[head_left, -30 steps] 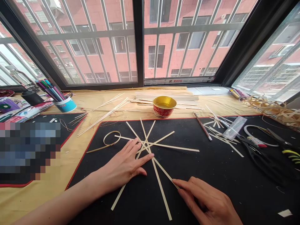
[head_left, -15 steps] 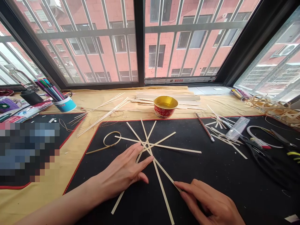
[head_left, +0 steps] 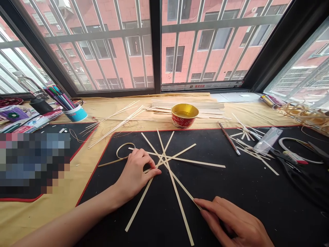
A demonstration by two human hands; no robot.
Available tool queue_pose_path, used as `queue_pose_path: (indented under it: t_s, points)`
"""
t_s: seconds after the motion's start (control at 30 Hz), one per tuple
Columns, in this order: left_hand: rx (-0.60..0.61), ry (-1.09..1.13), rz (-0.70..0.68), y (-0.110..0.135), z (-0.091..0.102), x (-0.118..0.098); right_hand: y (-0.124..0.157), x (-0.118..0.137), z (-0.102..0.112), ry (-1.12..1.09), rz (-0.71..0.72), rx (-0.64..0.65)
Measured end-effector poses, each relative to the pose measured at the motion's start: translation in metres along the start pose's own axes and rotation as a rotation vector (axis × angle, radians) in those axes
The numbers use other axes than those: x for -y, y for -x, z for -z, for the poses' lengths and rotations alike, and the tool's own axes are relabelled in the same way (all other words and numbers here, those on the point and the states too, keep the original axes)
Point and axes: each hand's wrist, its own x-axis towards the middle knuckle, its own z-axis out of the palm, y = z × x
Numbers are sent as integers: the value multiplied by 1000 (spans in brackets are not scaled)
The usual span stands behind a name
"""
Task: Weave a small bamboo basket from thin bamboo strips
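Note:
Several thin pale bamboo strips (head_left: 177, 192) lie crossed in a star on a black mat (head_left: 244, 192). My left hand (head_left: 135, 173) rests on the left side of the crossing, fingers curled, with thumb and forefinger pinching one strip near the middle. My right hand (head_left: 235, 223) lies low at the front right, its forefinger stretched along the near end of a diagonal strip and pressing it to the mat. A curled strip loop (head_left: 123, 151) lies just left of my left hand.
A red and gold bowl (head_left: 184, 115) stands behind the star. Loose strips (head_left: 115, 123) lie on the yellow cloth. A blue cup of pens (head_left: 74, 112) is far left. Scissors (head_left: 290, 164), a pencil (head_left: 229, 139) and coiled strips (head_left: 305, 115) lie to the right.
My left hand has drawn back leftward and curled from lying flat into a pinch on a strip. The right hand stays on its strip end. The view has shifted slightly.

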Motion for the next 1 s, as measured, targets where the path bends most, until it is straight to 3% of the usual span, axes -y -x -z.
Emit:
queue_pose_path:
  t_s: [0.27,0.53,0.63,0.7,0.77,0.87,0.93,1.0]
  points:
    - [-71,-149,45,8,-3,-15,3,8,-8,-28,-120,-90]
    - [51,-322,129,0,-6,-28,2,10,-4,21,-130,-52]
    - [67,-299,137,2,6,-34,2,11,-4,28,-137,-50]
    - [98,-235,104,16,23,-44,2,12,-4,33,-136,-49]
    - [239,-1,-29,39,41,-58,2,12,-4,40,-130,-53]
    - [639,143,-301,69,56,-70,1,13,-3,37,-123,-53]
    - [574,23,-376,72,49,-65,2,13,-3,34,-131,-51]
    - [311,-166,-374,61,33,-50,2,13,-3,36,-141,-52]
